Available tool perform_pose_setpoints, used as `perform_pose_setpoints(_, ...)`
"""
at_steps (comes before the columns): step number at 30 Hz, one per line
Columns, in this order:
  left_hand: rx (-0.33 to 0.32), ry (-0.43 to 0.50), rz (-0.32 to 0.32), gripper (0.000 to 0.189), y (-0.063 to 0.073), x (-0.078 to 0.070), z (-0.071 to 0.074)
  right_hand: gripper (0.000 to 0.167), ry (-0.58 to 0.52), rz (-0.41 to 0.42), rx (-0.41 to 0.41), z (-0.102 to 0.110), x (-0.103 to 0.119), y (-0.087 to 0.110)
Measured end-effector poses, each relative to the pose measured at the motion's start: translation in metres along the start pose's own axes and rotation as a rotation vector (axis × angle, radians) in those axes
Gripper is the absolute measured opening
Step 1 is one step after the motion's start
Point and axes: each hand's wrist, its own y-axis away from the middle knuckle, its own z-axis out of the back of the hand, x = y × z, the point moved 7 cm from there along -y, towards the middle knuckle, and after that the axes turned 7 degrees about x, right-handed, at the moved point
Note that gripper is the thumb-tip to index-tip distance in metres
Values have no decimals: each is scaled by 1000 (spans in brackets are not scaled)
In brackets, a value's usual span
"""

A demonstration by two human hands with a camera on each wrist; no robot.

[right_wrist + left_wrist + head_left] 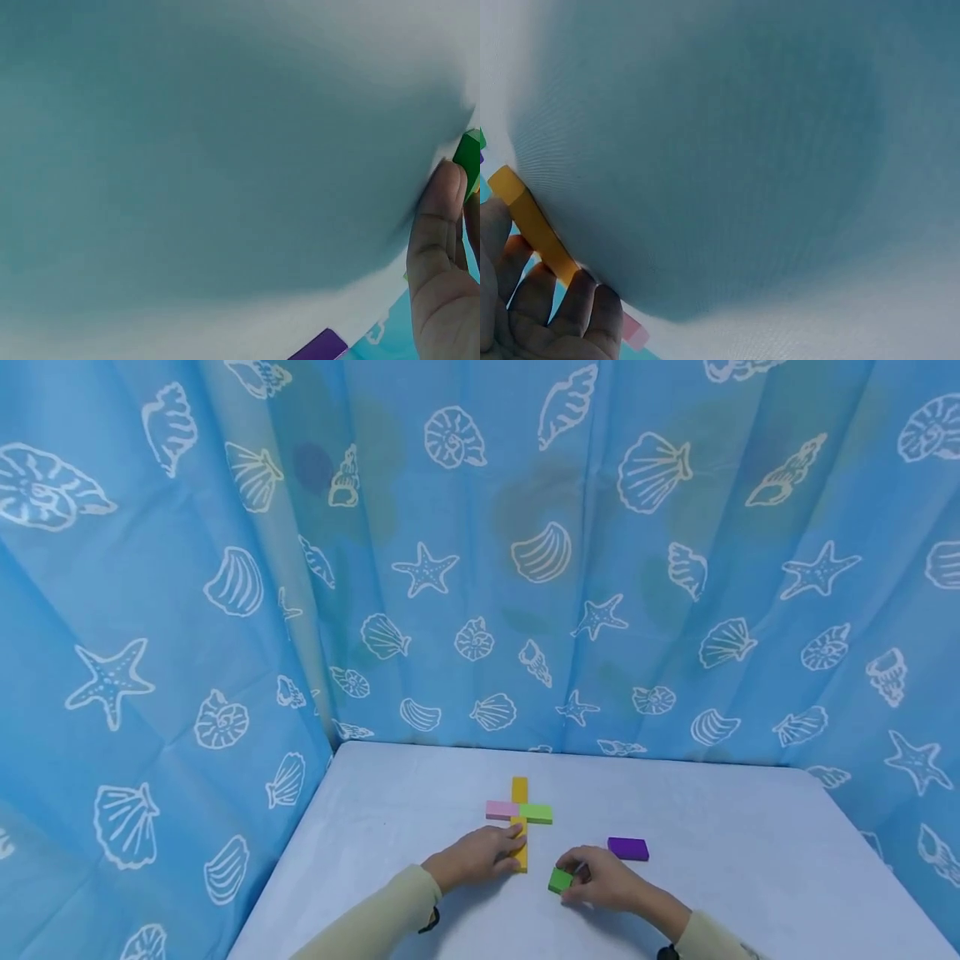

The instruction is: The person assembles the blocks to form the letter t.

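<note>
Several coloured blocks form a cross on the white table. Its lower arm is a long yellow block [522,857], which my left hand [478,853] grips, fingers over it and thumb at its near end; the left wrist view shows the same yellow block [538,229] along the fingertips. Beyond it lie a pink block [501,810], a light green block [537,814] and another yellow block [520,790]. To the right, my right hand [606,878] pinches a darker green block [559,881] between thumb and fingers, apart from the cross.
A purple block [628,848] lies just beyond the right hand, on the white-covered table [750,852]. Blue curtains [480,510] with white seashell prints hang behind and at the sides of the table. Both wrist views are mostly filled by shadowed tabletop.
</note>
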Motion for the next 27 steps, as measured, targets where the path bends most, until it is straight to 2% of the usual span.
perform_pose_setpoints(6, -16, 6, -15, 52, -1, 0, 0, 34, -7, 19, 27, -2, 5, -3)
perform_pose_setpoints(14, 2, -5, -10, 53, -1, 1, -4, 33, -31, 31, 70, -15, 10, -11)
perform_pose_setpoints(27, -16, -26, -16, 52, 2, -2, 2, 26, -37, 21, 45, -19, 13, -17)
